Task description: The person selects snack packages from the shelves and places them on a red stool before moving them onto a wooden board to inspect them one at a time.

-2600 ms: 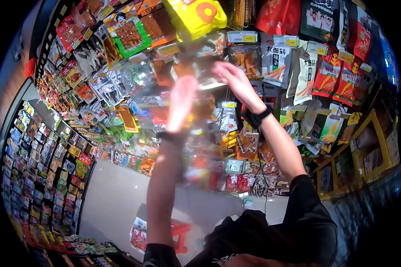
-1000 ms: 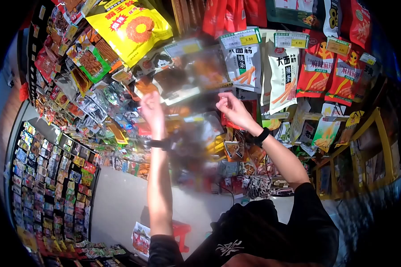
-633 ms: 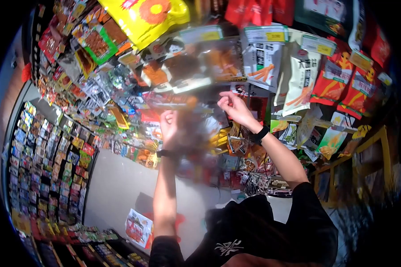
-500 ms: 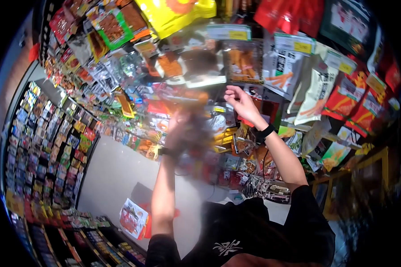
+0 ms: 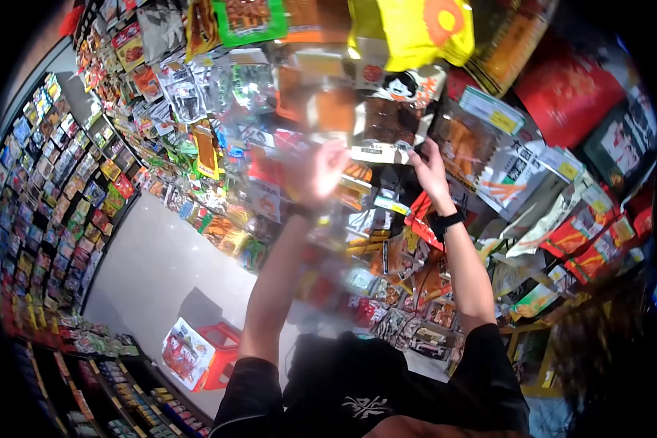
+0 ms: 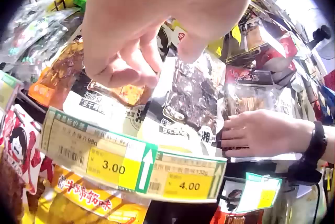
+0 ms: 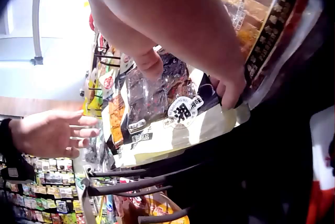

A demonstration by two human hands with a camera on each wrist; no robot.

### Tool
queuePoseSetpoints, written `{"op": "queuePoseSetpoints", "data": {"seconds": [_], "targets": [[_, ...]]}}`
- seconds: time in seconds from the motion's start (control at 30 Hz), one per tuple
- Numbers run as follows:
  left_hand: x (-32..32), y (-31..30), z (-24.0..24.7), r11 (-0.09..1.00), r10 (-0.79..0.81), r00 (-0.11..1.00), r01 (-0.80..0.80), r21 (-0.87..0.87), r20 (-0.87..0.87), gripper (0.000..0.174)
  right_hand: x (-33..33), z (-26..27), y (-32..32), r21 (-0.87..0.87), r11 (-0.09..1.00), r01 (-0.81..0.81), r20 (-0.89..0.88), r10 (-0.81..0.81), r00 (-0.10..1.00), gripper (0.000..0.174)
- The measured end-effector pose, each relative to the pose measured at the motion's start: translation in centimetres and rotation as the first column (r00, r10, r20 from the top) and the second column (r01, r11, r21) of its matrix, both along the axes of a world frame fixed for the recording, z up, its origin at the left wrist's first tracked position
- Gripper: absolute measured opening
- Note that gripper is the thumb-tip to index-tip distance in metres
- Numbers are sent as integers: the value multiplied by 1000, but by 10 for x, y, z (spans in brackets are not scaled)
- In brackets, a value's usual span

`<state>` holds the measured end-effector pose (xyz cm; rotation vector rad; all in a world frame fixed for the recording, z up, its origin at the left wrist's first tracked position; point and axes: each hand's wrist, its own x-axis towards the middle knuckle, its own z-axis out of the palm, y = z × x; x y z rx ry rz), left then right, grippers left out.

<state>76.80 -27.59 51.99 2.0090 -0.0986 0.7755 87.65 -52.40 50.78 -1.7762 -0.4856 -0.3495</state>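
Note:
A clear-fronted pack with dark contents (image 5: 390, 120) (image 6: 191, 103) (image 7: 157, 98) hangs tilted on the rack. My right hand (image 5: 432, 175) (image 6: 264, 132) touches its right edge; in the left wrist view the fingers lie nearly straight against that side. My left hand (image 5: 321, 168) (image 7: 52, 135) is blurred in the head view, left of the dark pack. It holds nothing visible, its fingers apart in the right wrist view. An orange-filled pack (image 6: 128, 94) hangs beside the dark one, the left fingers (image 6: 136, 59) over its upper part. Price tags (image 6: 107, 164) stand below both.
Many hanging snack packs surround the hands, including a yellow one (image 5: 420, 36) above and a red one (image 5: 569, 91) at the right. Black rack hooks (image 7: 141, 182) jut out below. A red stool (image 5: 219, 354) with a white-and-red pack stands on the floor (image 5: 160, 255).
The head view has turned, so the rack appears shifted and tilted. My right hand has come up to the dark pack's right edge. My left hand has risen towards the orange-filled pack.

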Motion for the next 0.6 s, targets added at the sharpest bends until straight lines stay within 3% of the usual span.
{"op": "queuePoseSetpoints", "data": {"seconds": [0.03,0.1,0.17,0.23,0.3,0.37,0.43,0.47,0.5,0.57,0.6], "targets": [[7,2,1,1000,-10,999,10,-14,-41,39,2,1,2,-38,999,37,47,-36,998,60],[14,4,0,995,-82,990,76,-60,-117,54,-2,3,6,62,998,2,59,-6,998,42],[16,2,2,967,-207,972,187,-171,-113,65,-2,1,8,2,998,64,10,-64,998,28],[21,5,3,938,-279,946,232,-258,-164,72,-22,19,18,16,1000,-4,-80,5,997,23],[29,13,0,927,-309,938,261,-268,-155,73,-32,21,34,235,959,-159,12,160,987,22],[35,18,-3,940,-297,941,259,-223,-162,74,-31,18,32,78,990,-117,-68,123,990,21],[36,25,0,961,-252,949,224,-161,-188,76,-41,30,30,-202,979,-26,-175,-10,985,23],[30,25,2,943,-274,943,226,-243,-187,76,-47,28,35,-132,991,-2,-94,-11,996,29],[48,30,-20,973,-208,973,194,-126,-105,67,-72,45,48,9,999,-37,-80,38,996,26],[24,27,7,833,-470,883,438,-338,-16,55,-88,40,42,135,991,-5,-199,32,980,20],[9,24,15,798,-509,861,474,-374,5,52,-92,33,38,171,984,44,-169,-15,985,21]]}}
